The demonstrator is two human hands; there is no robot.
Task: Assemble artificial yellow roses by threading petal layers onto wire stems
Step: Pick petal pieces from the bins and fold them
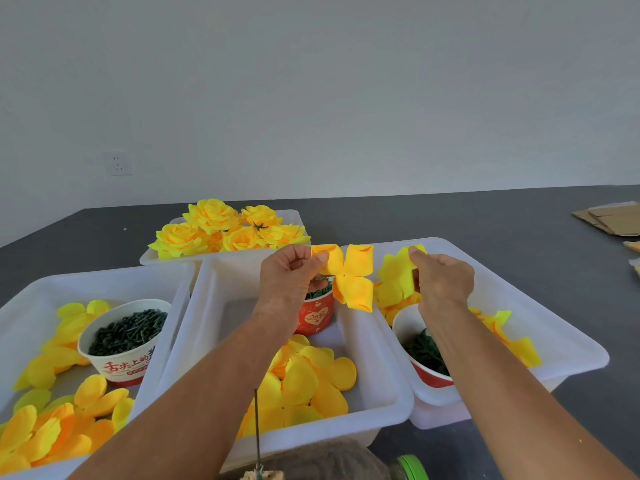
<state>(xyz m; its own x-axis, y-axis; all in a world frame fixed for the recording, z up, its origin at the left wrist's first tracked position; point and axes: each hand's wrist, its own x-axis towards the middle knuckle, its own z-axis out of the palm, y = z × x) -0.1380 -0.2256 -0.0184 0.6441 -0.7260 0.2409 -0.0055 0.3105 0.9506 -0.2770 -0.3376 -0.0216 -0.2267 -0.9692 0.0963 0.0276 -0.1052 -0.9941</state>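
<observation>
My left hand (287, 275) pinches one lobe of a flat yellow petal layer (349, 277), held up above the middle white bin (377, 403). My right hand (443, 280) pinches a second yellow petal layer (396, 280) over the right bin (581, 344). The two layers hang side by side and apart. A thin green wire stem (257, 431) stands upright near the bottom edge, below my arms. Finished yellow roses (221, 230) fill the far bin.
The left bin (20, 306) holds loose petals (62, 420) and a paper cup of dark green pieces (128, 332). A red cup (317, 315) and another cup (420, 348) hold green parts. More petals (308, 379) lie in the middle bin. Cardboard (609, 218) lies far right.
</observation>
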